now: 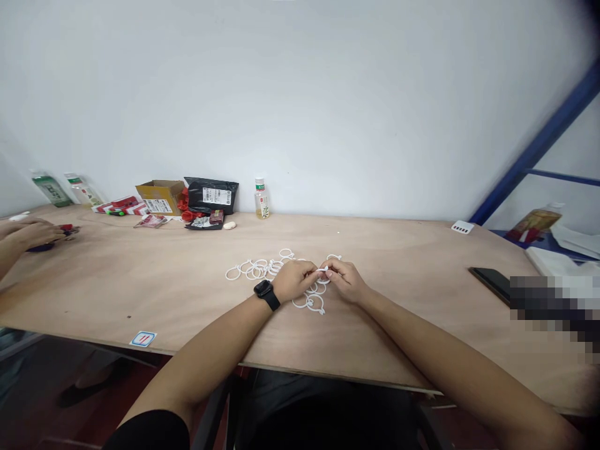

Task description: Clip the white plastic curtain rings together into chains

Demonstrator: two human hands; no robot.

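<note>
Over the middle of the table, my left hand (295, 279) pinches a thin white plastic ring (322, 269) with its fingertips. From the other side my right hand (347, 279) grips the same ring, thumb and fingers closed. The fingers cover part of it. A loose pile of several similar rings (255, 270), each with a small clasp-like knob, spreads to the left of my left hand. More rings (315, 304) lie just below and behind my hands, some overlapping. A black watch (265, 290) is on my left wrist.
By the wall stand a drink bottle (261, 200), a black mailer bag (215, 195) and a cardboard box (162, 197). Another person's hands (28, 234) work at the far left. A phone (492, 282) and a white multi-port block (462, 227) lie right. A number card (143, 339) marks the front edge.
</note>
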